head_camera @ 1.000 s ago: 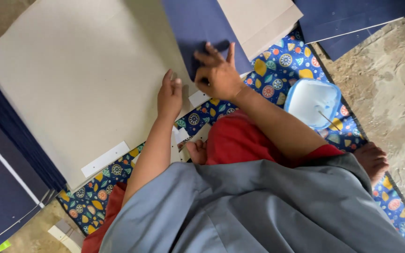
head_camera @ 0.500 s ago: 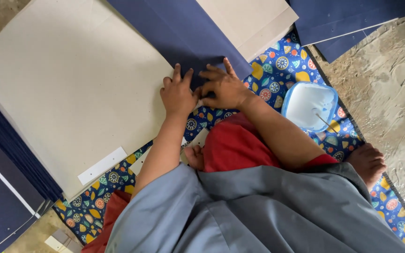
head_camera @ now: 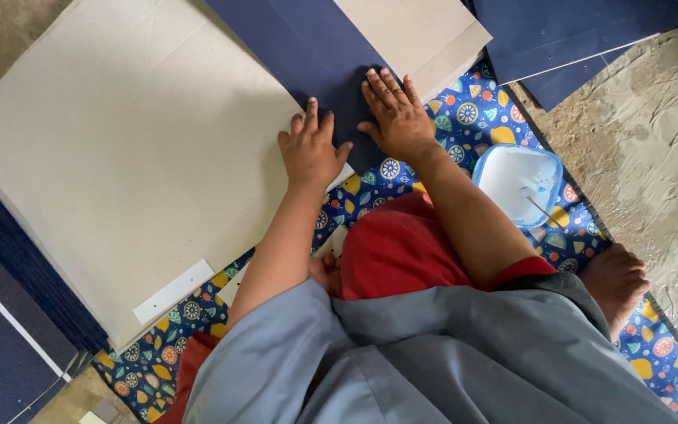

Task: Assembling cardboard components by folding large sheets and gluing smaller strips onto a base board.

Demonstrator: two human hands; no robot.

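Observation:
A large grey cardboard sheet [head_camera: 119, 157] lies on a colourful patterned mat [head_camera: 464, 118]. A dark blue sheet [head_camera: 308, 55] runs beside it, with a second grey board [head_camera: 417, 31] on its far side. My left hand [head_camera: 313, 151] rests flat on the near corner of the large grey board, where it meets the blue sheet. My right hand [head_camera: 394, 118] lies palm down on the blue sheet, fingers spread, just right of the left hand. Neither hand holds anything.
A light blue bowl of white paste [head_camera: 519, 180] with a thin stick in it stands on the mat to my right. A white punched strip [head_camera: 174, 292] lies below the board. Dark blue covers are stacked at left [head_camera: 9, 314] and top right [head_camera: 574, 31]. Rough concrete floor [head_camera: 653, 141] borders the mat; a bare foot [head_camera: 617, 275] rests there.
My left hand slid along the board's edge toward the blue sheet and now sits beside my right hand. The right hand has flattened with fingers spread.

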